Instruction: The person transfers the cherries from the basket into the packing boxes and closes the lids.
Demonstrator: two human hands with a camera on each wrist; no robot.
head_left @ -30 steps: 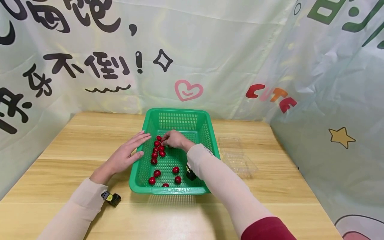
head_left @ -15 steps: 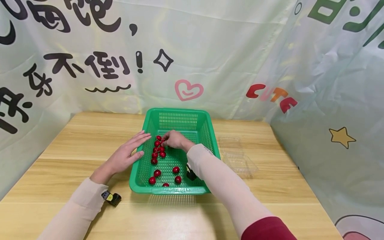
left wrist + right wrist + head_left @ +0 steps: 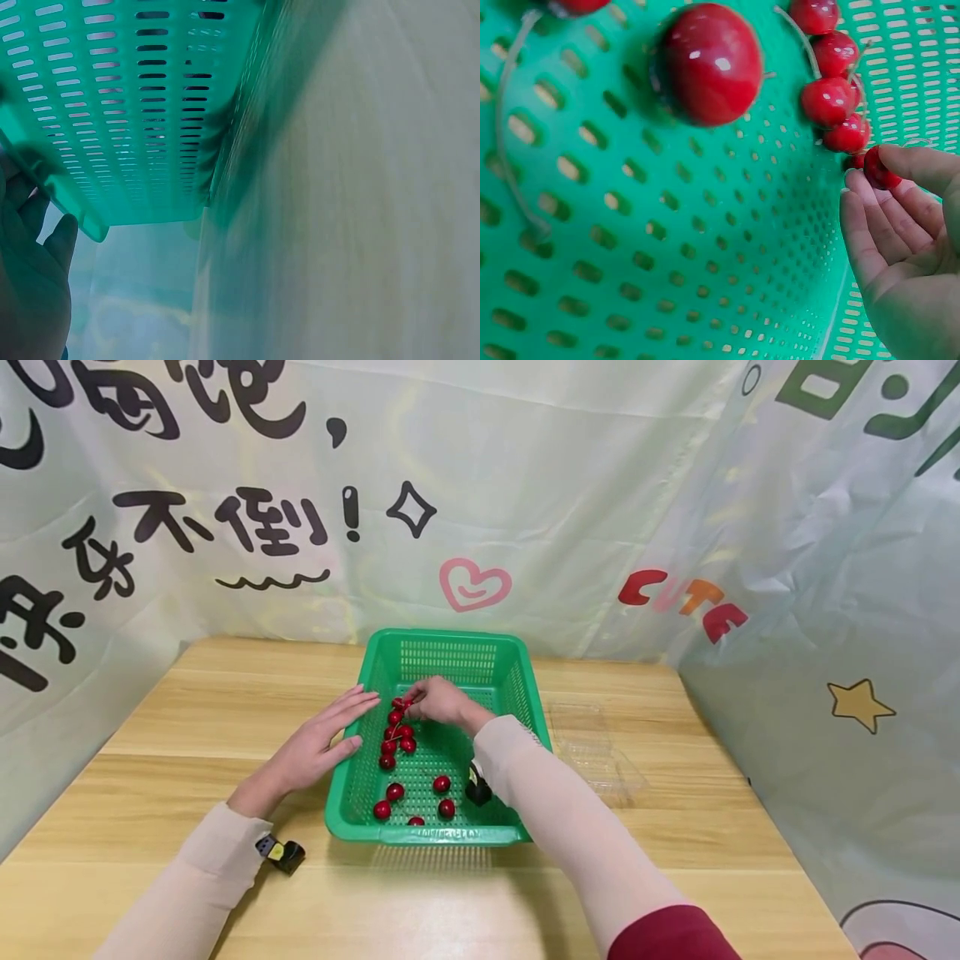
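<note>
My left hand [image 3: 318, 747] lies along the left rim of a green plastic basket [image 3: 450, 837], its fingers extended over the edge. In the left wrist view, the fingertips [image 3: 66, 229] meet the rim beside the slotted wall. Inside the basket, my right hand [image 3: 442, 700] pinches a red cherry [image 3: 880, 171] between thumb and fingers, close to the far end of a row of cherries [image 3: 387, 747] along the left side. Several of those have thin stems. More loose cherries [image 3: 394, 792] are scattered near the basket's front; one large cherry [image 3: 714, 64] fills the right wrist view's upper middle.
A clear plastic container [image 3: 592, 752] lies to the right of the basket on the wooden table [image 3: 675, 827]. Behind and to the right hangs a printed cloth backdrop [image 3: 555, 510], close to the basket's far end.
My right hand has shifted slightly toward the far end of the row, bringing the pinched cherry with it. The left hand keeps its place on the rim.
</note>
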